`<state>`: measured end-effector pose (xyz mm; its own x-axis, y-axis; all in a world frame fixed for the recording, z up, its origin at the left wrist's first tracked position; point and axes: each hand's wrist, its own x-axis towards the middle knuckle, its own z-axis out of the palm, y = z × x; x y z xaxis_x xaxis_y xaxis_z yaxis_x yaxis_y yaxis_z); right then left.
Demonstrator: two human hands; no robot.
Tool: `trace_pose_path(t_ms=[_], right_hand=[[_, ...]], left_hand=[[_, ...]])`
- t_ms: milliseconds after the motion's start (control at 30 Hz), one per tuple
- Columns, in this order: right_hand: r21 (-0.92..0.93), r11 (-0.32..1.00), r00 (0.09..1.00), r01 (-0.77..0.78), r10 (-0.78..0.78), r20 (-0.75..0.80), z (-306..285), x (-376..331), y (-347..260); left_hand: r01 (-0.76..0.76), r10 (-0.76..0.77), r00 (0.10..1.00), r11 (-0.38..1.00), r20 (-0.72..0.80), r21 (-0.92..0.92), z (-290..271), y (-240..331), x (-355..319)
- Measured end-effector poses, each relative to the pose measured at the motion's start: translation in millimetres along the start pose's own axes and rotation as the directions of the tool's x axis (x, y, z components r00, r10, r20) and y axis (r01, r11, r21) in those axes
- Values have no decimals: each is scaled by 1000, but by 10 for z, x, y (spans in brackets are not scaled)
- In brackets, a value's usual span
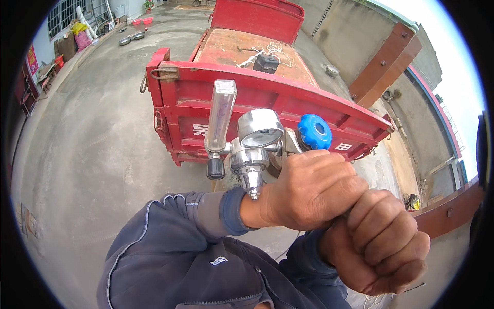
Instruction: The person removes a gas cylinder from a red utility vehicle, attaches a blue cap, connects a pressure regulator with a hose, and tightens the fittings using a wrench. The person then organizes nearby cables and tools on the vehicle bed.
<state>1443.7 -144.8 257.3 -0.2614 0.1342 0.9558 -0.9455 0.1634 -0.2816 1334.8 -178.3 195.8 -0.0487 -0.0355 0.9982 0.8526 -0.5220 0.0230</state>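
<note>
My left hand (314, 190) is closed in a fist just below a blue valve handwheel (315, 132). My right hand (383, 242), also closed, presses against it on the right. Whatever the two fists grip is hidden by the fingers. Beside my left wrist stands a chrome gas regulator (250, 160) with a round pressure gauge (260, 129). On its left side a clear flowmeter tube (221, 116) rises nearly upright above a black knob (215, 168). The regulator's outlet tip points down over my left wrist.
Just ahead is a red truck bed (226, 77), its tailgate facing me. A black box (266, 63) and white cord (278, 51) lie in it. A brown steel beam (386, 64) stands right. Metal basins (131, 38) sit on the concrete floor (98, 129) at far left.
</note>
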Motion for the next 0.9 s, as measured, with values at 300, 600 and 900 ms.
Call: trace_pose_path(t_ms=[300,600,900], right_hand=[[-4,1000,998,24,-24,50,-96,9,33],[68,989,988,-132,138,-75,43,97,68],[284,946,988,-155,147,51,-404,610,-528]], left_hand=[[6,-5,1000,999,-12,51,39,11,29],[118,-116,993,965,-19,235,-219,428,-257],[279,-285,957,835,-60,475,-1598,807,-879]])
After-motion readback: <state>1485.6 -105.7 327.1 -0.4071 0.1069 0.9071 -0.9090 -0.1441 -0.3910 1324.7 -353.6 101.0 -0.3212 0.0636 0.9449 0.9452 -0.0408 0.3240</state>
